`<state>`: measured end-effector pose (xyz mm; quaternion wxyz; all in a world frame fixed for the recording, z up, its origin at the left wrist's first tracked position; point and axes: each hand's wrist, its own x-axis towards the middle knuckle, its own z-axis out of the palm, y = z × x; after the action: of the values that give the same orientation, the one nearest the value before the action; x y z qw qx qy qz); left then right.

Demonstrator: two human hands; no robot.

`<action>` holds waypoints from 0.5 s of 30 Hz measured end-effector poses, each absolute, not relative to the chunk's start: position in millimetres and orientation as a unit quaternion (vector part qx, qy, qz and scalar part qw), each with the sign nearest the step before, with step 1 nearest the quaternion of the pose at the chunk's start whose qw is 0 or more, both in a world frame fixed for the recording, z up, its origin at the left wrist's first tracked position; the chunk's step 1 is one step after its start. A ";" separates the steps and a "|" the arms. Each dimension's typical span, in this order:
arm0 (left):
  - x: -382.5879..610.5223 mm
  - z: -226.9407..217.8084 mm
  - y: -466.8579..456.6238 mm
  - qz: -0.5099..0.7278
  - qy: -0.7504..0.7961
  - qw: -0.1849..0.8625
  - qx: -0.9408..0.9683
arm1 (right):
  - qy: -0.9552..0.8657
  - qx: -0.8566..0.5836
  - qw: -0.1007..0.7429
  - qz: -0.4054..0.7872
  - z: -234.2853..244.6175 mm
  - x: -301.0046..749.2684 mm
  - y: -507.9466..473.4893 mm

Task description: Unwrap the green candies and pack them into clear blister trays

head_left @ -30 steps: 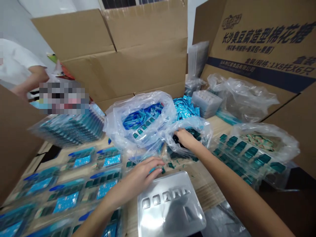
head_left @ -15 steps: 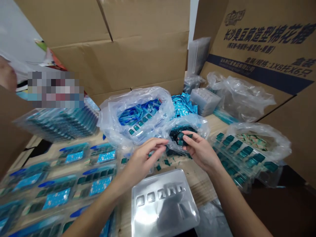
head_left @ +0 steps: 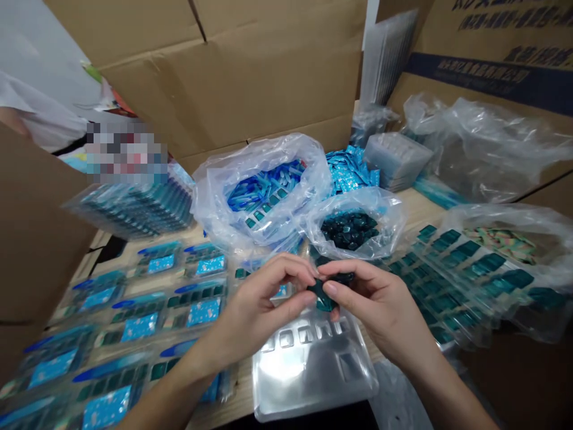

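Note:
My right hand [head_left: 380,292] is closed on a few glossy dark green squarish pieces [head_left: 325,296], one of them standing out between thumb and fingers. My left hand [head_left: 268,298] meets it from the other side, thumb and fingertips pinching at the edge of that same piece. Just below both hands lies a clear plastic tray [head_left: 313,376] with a row of small square hollows along its upper part. Behind the hands, an opened clear bag [head_left: 389,239] holds many more dark green pieces.
Filled blister packs [head_left: 138,328] cover the left side, with a tall stack [head_left: 143,206] behind them. A bag of blue tubes [head_left: 210,179], blue sachets [head_left: 351,170] and empty small trays [head_left: 396,158] stand at the back. Trays of green pieces [head_left: 461,257] lie right. Cardboard [head_left: 277,77] walls the back.
My right hand has come away from the bag with the green pieces, down over the tray. My left hand has closed in to meet it. The view has shifted slightly.

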<state>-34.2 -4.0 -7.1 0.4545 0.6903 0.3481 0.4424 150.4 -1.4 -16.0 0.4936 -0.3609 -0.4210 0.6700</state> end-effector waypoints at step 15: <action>-85.3 -25.5 -37.9 0.486 0.434 0.490 0.579 | -0.314 -0.433 0.451 0.715 -35.4 151.3 -10.6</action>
<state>-85.3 -37.9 -25.5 0.4898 0.5790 0.4344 0.4859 151.3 -10.6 -35.4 0.4506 -0.4333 -0.3142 0.7145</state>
